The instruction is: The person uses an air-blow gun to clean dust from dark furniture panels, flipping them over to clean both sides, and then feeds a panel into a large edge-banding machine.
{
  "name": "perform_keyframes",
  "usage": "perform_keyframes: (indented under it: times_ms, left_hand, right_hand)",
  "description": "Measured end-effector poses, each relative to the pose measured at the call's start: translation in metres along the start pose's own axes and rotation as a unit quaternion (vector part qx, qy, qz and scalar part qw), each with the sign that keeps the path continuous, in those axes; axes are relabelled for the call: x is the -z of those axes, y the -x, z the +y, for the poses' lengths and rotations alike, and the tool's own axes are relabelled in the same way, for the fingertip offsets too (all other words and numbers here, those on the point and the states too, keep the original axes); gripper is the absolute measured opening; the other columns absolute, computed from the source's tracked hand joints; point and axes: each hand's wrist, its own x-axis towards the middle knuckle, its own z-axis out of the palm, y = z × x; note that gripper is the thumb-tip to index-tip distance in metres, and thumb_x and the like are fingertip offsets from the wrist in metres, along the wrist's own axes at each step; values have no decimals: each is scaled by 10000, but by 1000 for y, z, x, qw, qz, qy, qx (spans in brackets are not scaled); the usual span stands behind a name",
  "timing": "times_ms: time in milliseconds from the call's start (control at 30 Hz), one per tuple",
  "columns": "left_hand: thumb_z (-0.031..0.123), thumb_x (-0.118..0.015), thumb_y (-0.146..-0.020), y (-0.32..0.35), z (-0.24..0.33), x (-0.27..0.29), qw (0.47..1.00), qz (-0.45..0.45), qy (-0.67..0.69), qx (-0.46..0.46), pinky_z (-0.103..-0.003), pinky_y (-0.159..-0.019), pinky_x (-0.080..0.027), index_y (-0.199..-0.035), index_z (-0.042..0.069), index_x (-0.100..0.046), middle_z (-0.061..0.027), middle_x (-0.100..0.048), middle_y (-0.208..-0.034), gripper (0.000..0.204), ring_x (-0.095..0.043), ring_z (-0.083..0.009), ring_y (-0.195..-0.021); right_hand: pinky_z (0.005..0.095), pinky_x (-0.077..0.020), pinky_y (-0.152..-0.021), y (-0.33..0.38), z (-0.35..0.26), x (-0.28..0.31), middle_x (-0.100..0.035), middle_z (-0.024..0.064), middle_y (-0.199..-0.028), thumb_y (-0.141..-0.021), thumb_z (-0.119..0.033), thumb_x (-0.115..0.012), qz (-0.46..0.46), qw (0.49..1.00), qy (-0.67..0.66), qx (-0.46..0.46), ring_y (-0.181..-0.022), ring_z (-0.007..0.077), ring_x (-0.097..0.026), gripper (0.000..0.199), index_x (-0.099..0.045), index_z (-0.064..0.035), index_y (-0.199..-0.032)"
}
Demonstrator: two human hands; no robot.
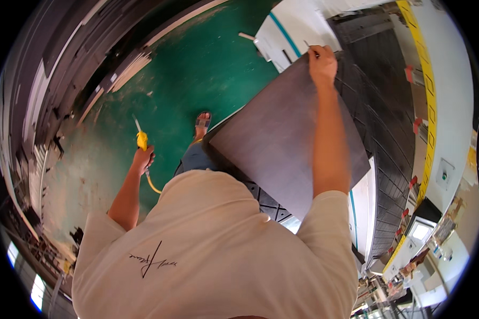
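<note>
My left hand (pixel 142 159) is closed round the handle of a yellow air blow gun (pixel 142 139), held out to the left over the floor. Its thin nozzle points away from me, and a yellow hose (pixel 153 183) trails back toward my body. In front of me and to the right lies a dark grey-brown rectangular board (pixel 274 127). Reaching across it, my right hand (pixel 323 64) is at the far corner with fingers closed. A small thin tip sticks out between them; what it belongs to is too small to tell.
The board rests on a machine with a dark slatted bed (pixel 383 106) and a white housing (pixel 287 32). A yellow marked rail (pixel 426 80) runs along the right. Stacked dark boards (pixel 53 69) line the left. Underfoot is a green floor (pixel 181 74).
</note>
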Motion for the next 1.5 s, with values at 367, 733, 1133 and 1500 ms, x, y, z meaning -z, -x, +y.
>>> perform_keyframes:
  times_ms: [367,733,1133,1500]
  left_hand:
    - [287,-680,-962,3,-20,-9,999,-20,-22,-22,-266,-449,-396,-1100,59,-637,-24,-619,-776,270,-534,-107,-548]
    - [298,-707,-944,14,-8,-15,990,-4,-104,-96,-288,-480,-428,-1041,54,-675,-12,-628,-735,265,-563,-115,-559]
    - [559,-744,-910,153,141,-195,902,22,-301,-310,-305,-481,-480,-870,21,-655,-65,-637,-655,546,-639,-175,-523]
    - [528,-733,-935,145,141,-207,914,48,-295,-274,-259,-476,-419,-1091,44,-644,-29,-667,-736,516,-649,-130,-572]
  right_hand:
    - [446,-499,-739,151,-176,0,-594,121,-854,-879,-119,-705,-112,982,-146,52,-842,342,-602,56,-711,-68,-901]
    - [386,-526,-695,252,-284,22,-668,116,-885,-885,-113,-754,-208,892,-359,-180,-755,277,-662,152,-751,-16,-1003]
    - [453,-572,-785,257,17,116,-677,137,-974,-890,-144,-701,135,954,75,-256,-924,344,-675,77,-705,-76,-926]
    - [427,-536,-772,410,262,304,-711,137,-882,-895,-129,-715,176,898,50,-401,-845,318,-693,115,-774,-65,-970]
